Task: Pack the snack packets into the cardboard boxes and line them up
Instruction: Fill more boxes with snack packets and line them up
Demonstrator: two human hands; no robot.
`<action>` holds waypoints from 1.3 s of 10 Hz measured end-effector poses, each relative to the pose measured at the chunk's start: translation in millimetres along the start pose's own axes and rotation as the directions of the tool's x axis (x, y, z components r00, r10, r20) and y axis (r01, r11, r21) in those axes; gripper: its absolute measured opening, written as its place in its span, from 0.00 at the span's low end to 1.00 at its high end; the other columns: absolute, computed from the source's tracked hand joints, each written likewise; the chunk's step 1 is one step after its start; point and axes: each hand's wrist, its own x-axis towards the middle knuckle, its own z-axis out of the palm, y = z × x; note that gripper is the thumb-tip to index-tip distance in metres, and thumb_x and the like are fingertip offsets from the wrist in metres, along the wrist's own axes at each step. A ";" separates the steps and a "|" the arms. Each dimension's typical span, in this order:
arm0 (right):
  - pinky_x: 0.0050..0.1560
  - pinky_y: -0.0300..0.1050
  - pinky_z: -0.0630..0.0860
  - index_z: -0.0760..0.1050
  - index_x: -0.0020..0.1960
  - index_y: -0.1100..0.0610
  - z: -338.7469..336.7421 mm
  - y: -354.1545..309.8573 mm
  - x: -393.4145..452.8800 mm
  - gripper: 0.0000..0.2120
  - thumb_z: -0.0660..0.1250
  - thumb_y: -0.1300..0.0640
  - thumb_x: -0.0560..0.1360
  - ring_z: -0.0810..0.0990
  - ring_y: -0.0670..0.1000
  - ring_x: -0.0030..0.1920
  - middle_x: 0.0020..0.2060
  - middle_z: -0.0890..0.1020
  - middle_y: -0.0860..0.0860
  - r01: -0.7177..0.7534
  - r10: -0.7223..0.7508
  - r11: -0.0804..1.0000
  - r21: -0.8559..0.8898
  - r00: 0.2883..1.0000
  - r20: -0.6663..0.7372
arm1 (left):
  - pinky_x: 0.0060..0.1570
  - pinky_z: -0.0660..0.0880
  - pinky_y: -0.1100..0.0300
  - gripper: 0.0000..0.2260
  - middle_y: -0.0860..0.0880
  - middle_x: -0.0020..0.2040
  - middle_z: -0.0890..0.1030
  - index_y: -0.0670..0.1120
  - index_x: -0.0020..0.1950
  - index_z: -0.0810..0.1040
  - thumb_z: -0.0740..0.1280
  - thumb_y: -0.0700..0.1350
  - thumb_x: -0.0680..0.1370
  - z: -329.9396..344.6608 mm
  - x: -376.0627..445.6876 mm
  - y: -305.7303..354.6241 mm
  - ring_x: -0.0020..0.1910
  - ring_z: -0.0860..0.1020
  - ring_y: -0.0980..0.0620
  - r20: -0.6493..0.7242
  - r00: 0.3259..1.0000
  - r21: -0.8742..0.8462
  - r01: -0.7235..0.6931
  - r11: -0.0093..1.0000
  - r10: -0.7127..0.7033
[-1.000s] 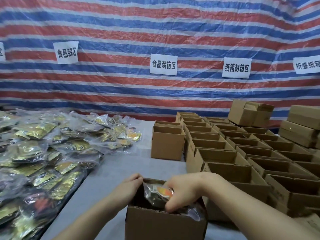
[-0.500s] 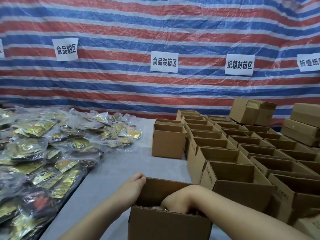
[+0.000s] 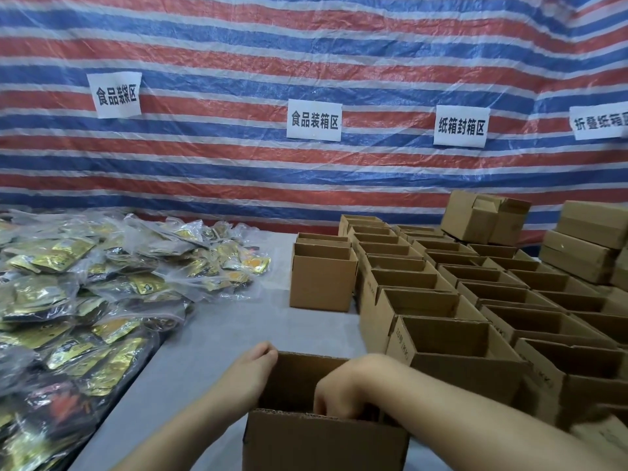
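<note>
Near box (image 3: 323, 443): brown corrugated cardboard, square-sided, top open, fluted edge showing along its near wall; stands on the grey table (image 3: 217, 338) at the bottom centre. Left hand (image 3: 249, 372): lies against the box's outer left wall, fingertips at the far left corner of the rim; whether it clasps the wall cannot be told. Right hand (image 3: 334, 390): plunged into the box, fingers curled downward and hidden below the rim, so what they hold cannot be told. A second ago this hand held a glossy packet at the box mouth; the packet has since gone out of sight inside the box, and the hand sits deeper. Snack packets (image 3: 85, 300): a loose heap of crinkled clear plastic bags over gold and black foil, on the table's left side, well apart from the box. Empty boxes (image 3: 475, 300): same cardboard, open-topped, set in close rows on the right; one box (image 3: 321, 280) stands alone beside them. Backdrop: woven tarpaulin (image 3: 306, 45), red, blue and white stripes. Paper signs read 食品装袋区 (image 3: 115, 95), 食品装箱区 (image 3: 314, 120), 纸箱封箱区 (image 3: 461, 128).
</note>
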 end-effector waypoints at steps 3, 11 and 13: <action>0.58 0.53 0.77 0.77 0.65 0.63 -12.3 -23.7 3.1 0.21 0.60 0.47 0.84 0.78 0.56 0.51 0.57 0.81 0.61 0.012 0.007 0.954 0.299 0.998 -0.059 | 0.42 0.66 0.57 0.12 0.44 0.43 0.74 0.40 0.50 0.74 0.55 0.45 0.85 2.8 -0.4 2.6 0.43 0.72 0.50 -0.027 0.999 -0.013 0.031 0.999 -0.031; 0.77 0.61 0.56 0.67 0.74 0.46 24.5 22.3 -47.3 0.34 0.69 0.33 0.73 0.55 0.58 0.79 0.79 0.59 0.52 -0.036 -0.098 0.981 -0.190 0.753 -0.651 | 0.47 0.71 0.53 0.13 0.39 0.49 0.78 0.43 0.52 0.77 0.56 0.48 0.84 -18.3 49.0 -1.1 0.49 0.77 0.43 -0.094 0.990 -0.104 0.096 0.990 -0.106; 0.72 0.53 0.68 0.43 0.82 0.43 20.5 36.7 -22.1 0.51 0.74 0.41 0.73 0.58 0.59 0.79 0.82 0.40 0.50 -0.076 0.219 0.966 0.247 0.748 -0.627 | 0.42 0.74 0.53 0.17 0.43 0.53 0.81 0.48 0.59 0.73 0.55 0.59 0.82 -16.5 48.1 -5.2 0.54 0.80 0.42 0.032 0.951 -0.040 0.309 0.950 -0.308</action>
